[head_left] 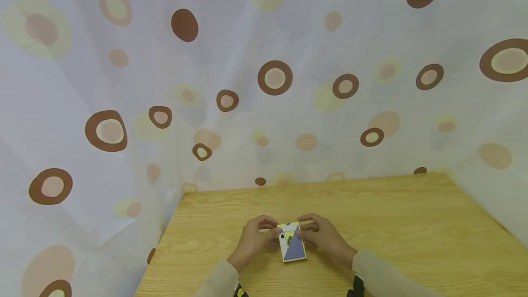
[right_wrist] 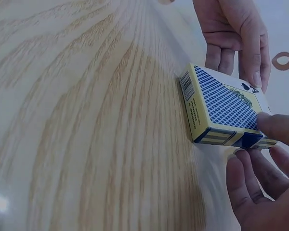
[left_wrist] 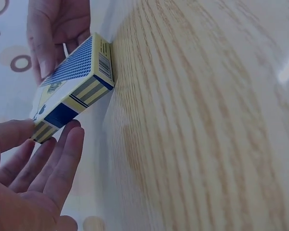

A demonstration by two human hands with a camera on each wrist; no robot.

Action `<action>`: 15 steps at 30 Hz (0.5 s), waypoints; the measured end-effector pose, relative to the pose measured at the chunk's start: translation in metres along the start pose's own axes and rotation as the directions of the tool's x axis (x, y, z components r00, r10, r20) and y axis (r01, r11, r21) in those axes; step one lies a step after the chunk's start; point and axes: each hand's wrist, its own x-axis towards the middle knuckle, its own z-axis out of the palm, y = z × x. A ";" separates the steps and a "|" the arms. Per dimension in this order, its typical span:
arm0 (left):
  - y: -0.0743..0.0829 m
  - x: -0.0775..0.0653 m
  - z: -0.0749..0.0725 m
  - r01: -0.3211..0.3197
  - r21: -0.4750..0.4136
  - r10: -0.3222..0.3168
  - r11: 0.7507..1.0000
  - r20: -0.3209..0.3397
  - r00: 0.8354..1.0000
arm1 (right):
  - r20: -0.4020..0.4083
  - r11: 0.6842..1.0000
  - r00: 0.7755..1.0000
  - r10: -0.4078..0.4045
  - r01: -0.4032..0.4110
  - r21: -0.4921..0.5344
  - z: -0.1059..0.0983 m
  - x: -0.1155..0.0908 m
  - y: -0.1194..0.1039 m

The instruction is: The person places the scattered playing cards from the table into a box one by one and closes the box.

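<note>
A playing card box [head_left: 294,252], blue, white and yellow with a spade printed on its face, is between my two hands near the middle of the table. My left hand [head_left: 252,241] pinches its far left corner, thumb on top and fingers beneath. At the far right corner, my right hand [head_left: 330,240] grips the box the same way. In the left wrist view the box [left_wrist: 82,67] is tilted, its near end low at the wood and its far end raised. The barcode on that near end shows in the right wrist view, on the box [right_wrist: 226,103].
The wood-grain table [head_left: 412,233] stretches away on all sides of the hands. Behind it and at both sides hangs a pale sheet [head_left: 305,113] with brown and yellow circles. Light sleeves [head_left: 379,269] cover the forearms, with dark bands at the wrists.
</note>
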 end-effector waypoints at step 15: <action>0.001 -0.006 -0.003 -0.013 -0.023 0.017 1.000 0.176 0.984 | 0.238 0.886 0.964 -0.121 0.212 -0.412 -0.012 -0.007 0.006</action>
